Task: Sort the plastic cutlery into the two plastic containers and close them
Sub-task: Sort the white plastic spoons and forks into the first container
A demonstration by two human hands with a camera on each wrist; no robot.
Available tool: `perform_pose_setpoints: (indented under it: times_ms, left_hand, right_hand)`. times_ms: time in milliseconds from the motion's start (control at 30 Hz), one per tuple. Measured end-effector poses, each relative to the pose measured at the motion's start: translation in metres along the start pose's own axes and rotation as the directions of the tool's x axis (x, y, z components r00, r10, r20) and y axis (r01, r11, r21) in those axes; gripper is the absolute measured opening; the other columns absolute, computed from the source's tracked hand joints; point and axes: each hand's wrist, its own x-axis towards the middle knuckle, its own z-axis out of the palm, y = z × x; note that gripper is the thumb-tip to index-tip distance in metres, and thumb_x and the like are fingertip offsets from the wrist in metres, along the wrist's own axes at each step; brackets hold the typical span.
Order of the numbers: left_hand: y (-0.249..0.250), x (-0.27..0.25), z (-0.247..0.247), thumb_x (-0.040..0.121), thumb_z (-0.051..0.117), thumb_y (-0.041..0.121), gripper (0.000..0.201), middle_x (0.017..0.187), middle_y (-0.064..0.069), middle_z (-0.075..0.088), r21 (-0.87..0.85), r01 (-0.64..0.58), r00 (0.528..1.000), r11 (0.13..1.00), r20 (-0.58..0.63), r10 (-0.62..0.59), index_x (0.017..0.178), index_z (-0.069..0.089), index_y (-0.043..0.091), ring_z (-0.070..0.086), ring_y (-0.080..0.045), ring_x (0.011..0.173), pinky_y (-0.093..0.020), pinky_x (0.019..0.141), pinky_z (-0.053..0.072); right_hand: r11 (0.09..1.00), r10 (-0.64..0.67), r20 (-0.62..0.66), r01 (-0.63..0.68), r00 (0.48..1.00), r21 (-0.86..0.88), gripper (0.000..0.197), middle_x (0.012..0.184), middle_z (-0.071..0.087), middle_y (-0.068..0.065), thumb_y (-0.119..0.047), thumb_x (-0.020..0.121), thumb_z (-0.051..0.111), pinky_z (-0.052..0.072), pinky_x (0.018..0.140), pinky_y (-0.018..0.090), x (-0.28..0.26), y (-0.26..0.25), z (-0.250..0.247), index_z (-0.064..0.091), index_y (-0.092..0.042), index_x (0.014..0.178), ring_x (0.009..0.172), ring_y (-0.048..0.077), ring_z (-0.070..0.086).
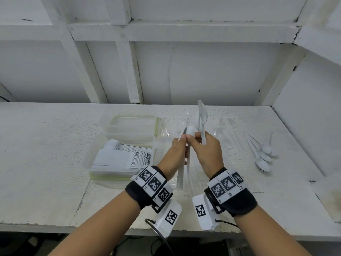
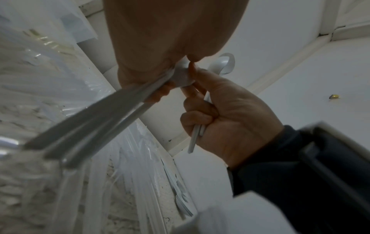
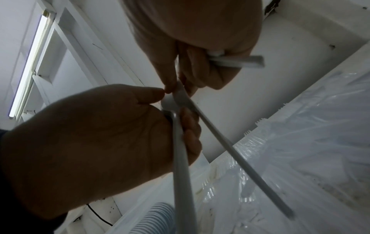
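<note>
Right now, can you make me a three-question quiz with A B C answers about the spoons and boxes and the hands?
1. Where do the loose spoons lie on the table?
A. right of the hands
B. inside the far container
C. left of the containers

2. What colour are the spoons in the near container?
A. red
B. white
C. black

3. What is the right hand doing?
A. lying flat
B. closing a lid
C. gripping cutlery

Answers: 1 A, they lie at the table's right side. 2 B, the stacked row is white. 3 C, its fingers curl round white handles.
</note>
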Motion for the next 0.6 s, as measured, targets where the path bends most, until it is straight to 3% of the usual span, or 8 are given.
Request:
perform_pose_setpoints:
  times_ms: [67,133,167,233,267,333,500,600]
  left_hand:
    - [-0.001,-0.002,-0.002,0.099,0.015,0.047,0.053,0.112,-0.001,0.053,0.04,-0.022,1.0,0.999,0.017,0.021,0.124,0.046,0.012,0.053,-0.011,0.098,-0.028,0.086,0.045]
    - [-0.001,-0.003,-0.004,0.1,0.014,0.047,0.044,0.127,-0.004,0.048,0.069,-0.067,0.997,0.995,0.036,0.065,0.112,0.051,0.027,0.05,-0.013,0.113,-0.031,0.1,0.039]
    - [0.0,-0.004,-0.005,0.1,0.013,0.045,0.042,0.123,-0.005,0.05,0.065,-0.078,0.996,0.995,0.046,0.076,0.107,0.051,0.031,0.053,-0.012,0.108,-0.029,0.098,0.04]
    - [0.0,-0.002,-0.004,0.101,0.014,0.044,0.05,0.096,-0.007,0.059,-0.021,-0.051,0.998,0.998,0.045,0.052,0.116,0.052,0.016,0.061,-0.009,0.078,-0.026,0.08,0.048]
    - [0.0,-0.001,-0.004,0.1,0.016,0.045,0.055,0.079,-0.005,0.058,-0.085,-0.014,0.999,0.996,0.039,0.018,0.12,0.048,0.006,0.058,-0.009,0.062,-0.026,0.068,0.05]
    - [-0.003,0.002,-0.005,0.098,0.022,0.051,0.058,0.064,0.0,0.047,-0.163,0.023,1.0,0.986,0.025,-0.019,0.121,0.044,0.002,0.046,-0.008,0.046,-0.025,0.051,0.043]
    - [-0.006,0.003,-0.008,0.094,0.041,0.049,0.033,0.062,0.004,0.035,-0.218,0.02,0.999,0.976,0.034,-0.013,0.09,0.045,0.016,0.032,-0.006,0.047,-0.019,0.047,0.031]
    - [-0.005,0.006,-0.009,0.097,0.041,0.043,0.029,0.063,0.002,0.036,-0.314,0.042,0.999,0.948,-0.004,-0.045,0.092,0.045,0.015,0.034,-0.008,0.053,-0.021,0.052,0.031]
  right_hand:
    - [1.0,0.023,0.0,-0.023,1.0,0.005,0.015,0.072,0.066,-0.001,-0.02,0.086,0.065,0.046,0.065,0.014,0.0,0.0,0.001,0.066,-0.006,0.082,0.07,0.01,0.062]
    - [0.999,0.036,0.008,-0.036,0.999,0.014,0.016,0.071,0.066,-0.002,-0.02,0.087,0.064,0.046,0.064,0.014,0.0,-0.002,0.002,0.067,-0.005,0.084,0.068,0.005,0.062]
    - [0.999,0.041,0.019,-0.041,0.999,0.026,0.018,0.07,0.065,-0.002,-0.021,0.089,0.061,0.045,0.061,0.011,-0.001,-0.003,0.002,0.068,-0.004,0.084,0.064,0.001,0.061]
    - [0.998,0.061,0.055,-0.063,0.997,0.03,0.028,0.07,0.067,0.003,-0.025,0.093,0.055,0.043,0.05,0.007,-0.002,-0.007,0.001,0.069,-0.003,0.083,0.053,-0.002,0.059]
    - [0.997,0.074,0.076,-0.076,0.994,0.022,0.03,0.072,0.068,0.005,-0.028,0.094,0.052,0.041,0.046,0.007,-0.003,-0.009,0.001,0.069,-0.006,0.082,0.049,-0.003,0.056]
    - [0.996,0.08,0.134,-0.083,0.988,0.013,0.026,0.079,0.068,-0.003,-0.031,0.096,0.047,0.036,0.042,0.006,-0.003,-0.012,0.0,0.066,-0.018,0.086,0.043,-0.006,0.051]
    - [0.994,0.106,0.181,-0.108,0.978,-0.003,0.021,0.084,0.053,-0.006,-0.038,0.098,0.037,0.031,0.053,0.015,-0.002,-0.007,0.0,0.039,-0.024,0.113,0.057,0.0,0.044]
    - [0.993,0.088,0.193,-0.07,0.977,-0.098,0.014,0.075,0.048,-0.007,-0.031,0.1,0.034,0.032,0.053,0.02,-0.005,0.001,0.0,0.035,-0.023,0.111,0.057,0.004,0.042]
